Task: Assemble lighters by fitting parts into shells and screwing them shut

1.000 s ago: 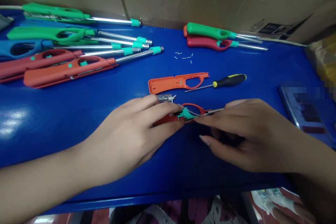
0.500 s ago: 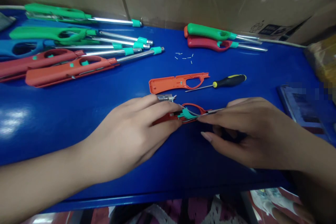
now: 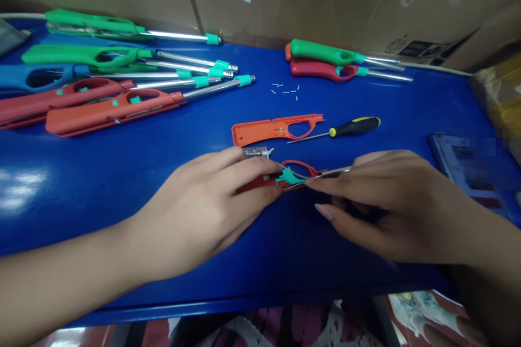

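Note:
An opened orange gas lighter (image 3: 303, 164) lies near the table's front, its turquoise trigger (image 3: 290, 176) and thin wires exposed. My left hand (image 3: 203, 200) is closed over its handle, fingers pressing on it from above and hiding most of that end. My right hand (image 3: 391, 200) reaches over the metal tube (image 3: 337, 170). Its index fingertip touches the wire beside the trigger, while the thumb stands apart, holding nothing. Just above my left fingers shows a clear-and-metal part (image 3: 256, 152). Behind lie the loose orange handle half (image 3: 256, 131) and a black-and-yellow screwdriver (image 3: 356, 126).
Several small screws (image 3: 285, 91) are scattered behind the screwdriver. Several lighters (image 3: 109, 108) lie at the left, and a green lighter (image 3: 321, 51) and a red lighter (image 3: 321, 69) at the back right. A phone (image 3: 468, 168) rests at right, before a cardboard box (image 3: 345, 11) along the back.
My right hand has shifted slightly, baring a little more of the metal tube. My left hand stays on the lighter. The camera view has tilted slightly.

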`<act>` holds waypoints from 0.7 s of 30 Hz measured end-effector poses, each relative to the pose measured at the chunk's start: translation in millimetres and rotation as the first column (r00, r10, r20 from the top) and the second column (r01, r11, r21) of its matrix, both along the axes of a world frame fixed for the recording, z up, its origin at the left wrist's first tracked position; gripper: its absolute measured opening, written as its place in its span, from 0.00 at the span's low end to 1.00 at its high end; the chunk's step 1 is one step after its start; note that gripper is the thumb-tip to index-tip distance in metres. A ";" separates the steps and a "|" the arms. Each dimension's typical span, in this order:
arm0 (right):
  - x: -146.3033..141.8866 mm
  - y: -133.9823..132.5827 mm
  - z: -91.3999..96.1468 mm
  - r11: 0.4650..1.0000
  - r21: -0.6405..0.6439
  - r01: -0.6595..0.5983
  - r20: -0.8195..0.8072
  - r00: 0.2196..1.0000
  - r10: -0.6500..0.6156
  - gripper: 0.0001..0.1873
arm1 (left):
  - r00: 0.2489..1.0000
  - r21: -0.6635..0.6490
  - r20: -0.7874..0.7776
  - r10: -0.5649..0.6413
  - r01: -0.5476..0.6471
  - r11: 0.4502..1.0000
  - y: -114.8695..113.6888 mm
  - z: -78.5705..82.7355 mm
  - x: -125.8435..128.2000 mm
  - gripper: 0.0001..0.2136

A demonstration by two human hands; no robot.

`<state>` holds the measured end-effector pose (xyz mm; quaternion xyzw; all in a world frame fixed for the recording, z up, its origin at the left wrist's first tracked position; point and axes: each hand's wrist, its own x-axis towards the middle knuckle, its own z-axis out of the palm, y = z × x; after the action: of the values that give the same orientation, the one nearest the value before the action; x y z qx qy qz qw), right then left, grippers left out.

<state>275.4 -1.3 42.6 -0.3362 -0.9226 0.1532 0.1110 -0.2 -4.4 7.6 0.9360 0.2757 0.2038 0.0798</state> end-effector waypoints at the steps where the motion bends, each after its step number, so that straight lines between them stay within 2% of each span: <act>1: 0.4 -0.5 0.0 1.000 0.009 -0.001 0.000 1.000 0.001 0.07 | 1.000 -0.003 0.003 0.000 0.000 1.000 -0.1 0.0 -0.1 0.13; 4: 1.0 -1.8 -1.5 1.000 0.015 -0.005 0.009 1.000 0.005 0.08 | 1.000 -0.003 0.008 0.003 -0.003 1.000 -0.1 0.1 0.2 0.13; 8: -0.4 -1.8 -3.2 0.999 -0.040 -0.002 0.000 1.000 0.002 0.08 | 1.000 -0.011 0.016 0.005 -0.005 1.000 0.3 0.2 0.2 0.13; 12: -1.6 -1.1 -2.0 0.998 -0.067 0.007 0.062 0.998 -0.002 0.08 | 1.000 -0.011 0.030 0.000 0.000 1.000 0.4 -1.2 0.5 0.11; 17: -1.8 -0.6 -2.5 1.000 0.010 -0.021 0.018 1.000 0.021 0.09 | 0.998 0.028 0.064 0.009 -0.011 1.000 3.5 1.0 0.6 0.10; 21: -3.7 1.8 -4.9 0.999 0.044 0.024 0.026 0.999 -0.025 0.09 | 0.987 0.028 0.135 0.093 -0.097 0.995 12.8 11.7 -4.2 0.07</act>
<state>271.7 0.6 37.8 -0.3470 -0.9229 0.1273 0.1076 -4.4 8.4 19.3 0.9073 0.3104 0.2743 0.0723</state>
